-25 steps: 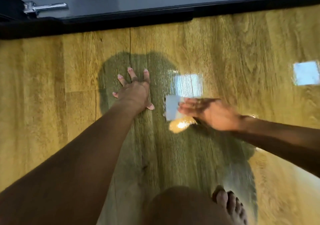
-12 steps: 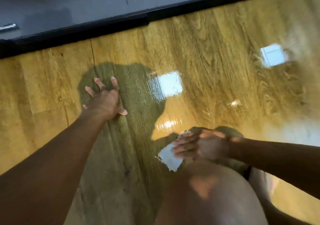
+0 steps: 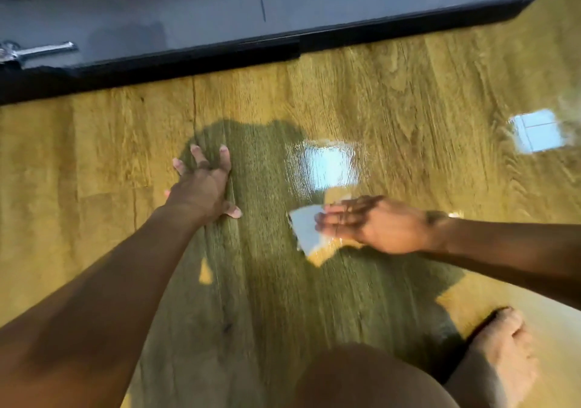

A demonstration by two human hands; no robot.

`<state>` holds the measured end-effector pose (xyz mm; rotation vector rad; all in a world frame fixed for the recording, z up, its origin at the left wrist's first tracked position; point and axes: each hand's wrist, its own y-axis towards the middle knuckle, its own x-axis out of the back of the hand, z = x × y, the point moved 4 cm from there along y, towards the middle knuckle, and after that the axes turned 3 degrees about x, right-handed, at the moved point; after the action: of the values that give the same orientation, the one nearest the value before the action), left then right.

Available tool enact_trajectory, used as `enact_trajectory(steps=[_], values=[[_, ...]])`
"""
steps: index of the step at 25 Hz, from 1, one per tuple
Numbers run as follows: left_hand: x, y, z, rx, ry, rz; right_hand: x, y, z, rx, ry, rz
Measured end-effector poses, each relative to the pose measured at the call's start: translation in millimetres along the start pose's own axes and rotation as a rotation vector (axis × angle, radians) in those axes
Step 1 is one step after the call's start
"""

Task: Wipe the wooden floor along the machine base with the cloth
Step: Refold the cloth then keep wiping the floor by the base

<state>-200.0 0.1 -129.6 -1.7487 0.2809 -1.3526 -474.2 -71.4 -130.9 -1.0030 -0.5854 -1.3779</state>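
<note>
A small white cloth (image 3: 306, 226) lies flat on the glossy wooden floor (image 3: 393, 99). My right hand (image 3: 374, 223) presses it down with straight fingers; the cloth's left part sticks out past the fingertips. My left hand (image 3: 204, 187) rests flat on the floor to the left of the cloth, fingers spread. The dark grey machine base (image 3: 220, 24) with its black lower edge runs across the top of the view, well beyond both hands.
A chrome lever (image 3: 37, 50) sticks out on the machine at the upper left. My knee (image 3: 361, 379) and bare foot (image 3: 500, 354) are at the bottom right. Bright window reflections (image 3: 537, 131) shine on the boards.
My right hand has slid the cloth away from my knee, farther out over the floor. My left hand stays planted on the same boards.
</note>
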Motion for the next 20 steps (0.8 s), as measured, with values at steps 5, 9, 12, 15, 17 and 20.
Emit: enact_trajectory(steps=[5,9,12,15,17,20], values=[[-6,5,4,-0.005,0.011,-0.045,30,22,-18,0.308,-0.140,0.041],[-6,6,7,0.029,-0.024,-0.052,83,98,-96,-0.131,-0.358,-0.212],[-10,6,10,0.025,-0.052,-0.059,67,99,-93,-0.340,-0.167,-0.268],[-8,4,7,0.023,-0.048,-0.061,35,58,-49,0.065,-0.176,-0.092],[-5,1,6,0.033,-0.047,-0.043,58,63,-74,0.200,-0.166,-0.103],[-3,0,4,0.036,-0.010,-0.044,102,99,-151,-0.260,-0.109,-0.296]])
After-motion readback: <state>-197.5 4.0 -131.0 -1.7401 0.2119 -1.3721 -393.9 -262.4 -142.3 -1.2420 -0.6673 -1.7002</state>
